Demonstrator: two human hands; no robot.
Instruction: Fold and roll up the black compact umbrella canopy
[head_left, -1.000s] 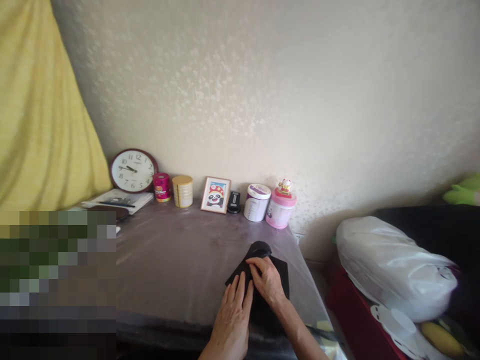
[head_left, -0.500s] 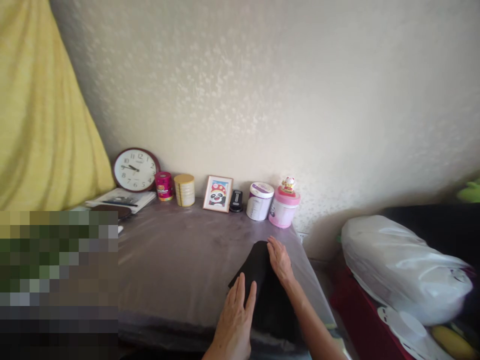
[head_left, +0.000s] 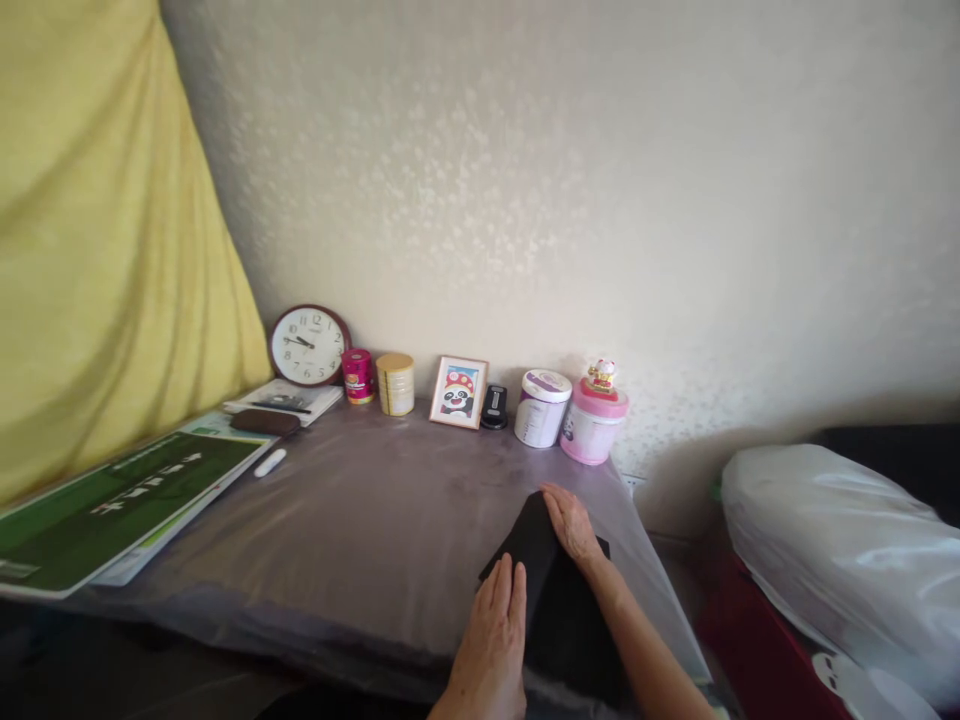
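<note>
A piece of black cloth (head_left: 564, 625), seemingly folded, lies at the right front of the table. My left hand (head_left: 491, 625) rests along its left side with fingers stretched out and close together. Across the cloth's far right edge lies my right hand (head_left: 571, 522), palm down and fingers extended. Neither hand grips anything that I can see. A dark corner of the cloth pokes out to the right of my right wrist, while my right forearm covers part of it.
A grey-covered table (head_left: 360, 540) carries a wall clock (head_left: 310, 345), a pink can (head_left: 358, 376), a yellow-lidded can (head_left: 395, 385), a panda picture (head_left: 459, 392) and two tubs along the wall. Green booklets (head_left: 142, 500) lie left. A white plastic bag (head_left: 832, 540) sits beyond the right edge.
The view has turned left, so the tabletop things sit farther right. My left fingers have drawn closer together on the cloth. A cloth corner now shows beyond my right wrist.
</note>
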